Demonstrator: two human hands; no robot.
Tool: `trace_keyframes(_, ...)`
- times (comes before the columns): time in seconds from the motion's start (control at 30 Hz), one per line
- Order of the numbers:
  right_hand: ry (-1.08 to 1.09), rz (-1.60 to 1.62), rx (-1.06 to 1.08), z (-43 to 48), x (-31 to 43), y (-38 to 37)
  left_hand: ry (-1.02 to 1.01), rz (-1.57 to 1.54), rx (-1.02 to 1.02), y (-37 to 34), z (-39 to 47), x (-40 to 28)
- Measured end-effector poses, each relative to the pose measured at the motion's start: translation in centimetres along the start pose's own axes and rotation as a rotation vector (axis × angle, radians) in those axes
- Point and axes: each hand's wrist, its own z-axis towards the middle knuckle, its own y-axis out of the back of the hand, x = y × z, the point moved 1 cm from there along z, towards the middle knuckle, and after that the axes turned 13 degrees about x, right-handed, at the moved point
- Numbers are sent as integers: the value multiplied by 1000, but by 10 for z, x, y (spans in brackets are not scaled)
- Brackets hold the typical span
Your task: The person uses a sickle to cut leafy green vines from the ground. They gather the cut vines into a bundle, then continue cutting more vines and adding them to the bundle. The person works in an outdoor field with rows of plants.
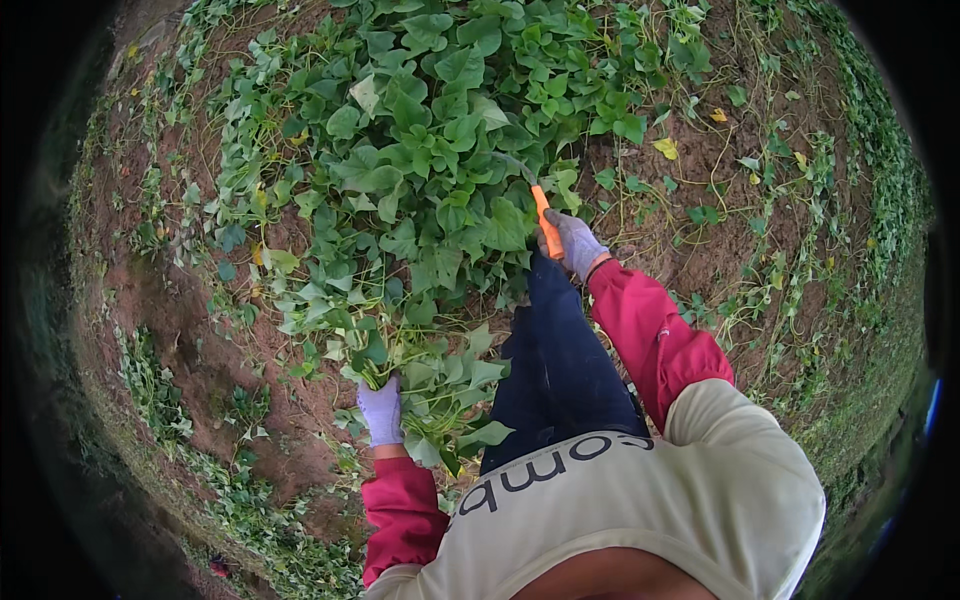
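My right hand (576, 241), in a pale glove, grips the orange handle (545, 217) of a sickle. Its curved metal blade (517, 162) reaches left into a thick clump of leafy green vines (420, 165), and leaves hide part of its tip. Lower and to the left, my left hand (382, 411), also gloved, is closed around a bunch of vine stems (379, 371). Leaves from the vines (442, 382) spread to the right of that hand, close to my dark trouser legs (555, 360).
Reddish-brown soil (247, 420) shows on the left, with trailing vines over it. Thin cut-looking stems and scattered leaves lie on the soil at the right (690, 195). A yellow leaf (666, 148) rests there. Rows of vines (885, 150) run along the far right.
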Motion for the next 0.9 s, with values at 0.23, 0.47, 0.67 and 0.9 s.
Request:
trace_keyframes(0.23, -271, -437, 287, 188, -36, -50, -131, -181, 124, -93, 68, -47)
trace_keyframes(0.47, -424, -1190, 81, 208, -76, 27, -81, -173, 200, -177, 205, -66)
trace_keyframes(0.67, 23, -1043, -13, 169, 27, 2, -85, -120, 180, -217, 304, -83)
trace_keyframes(0.9, 407, -1381, -209, 292, 156, -34, -38, -95, 161, -232, 322, -93)
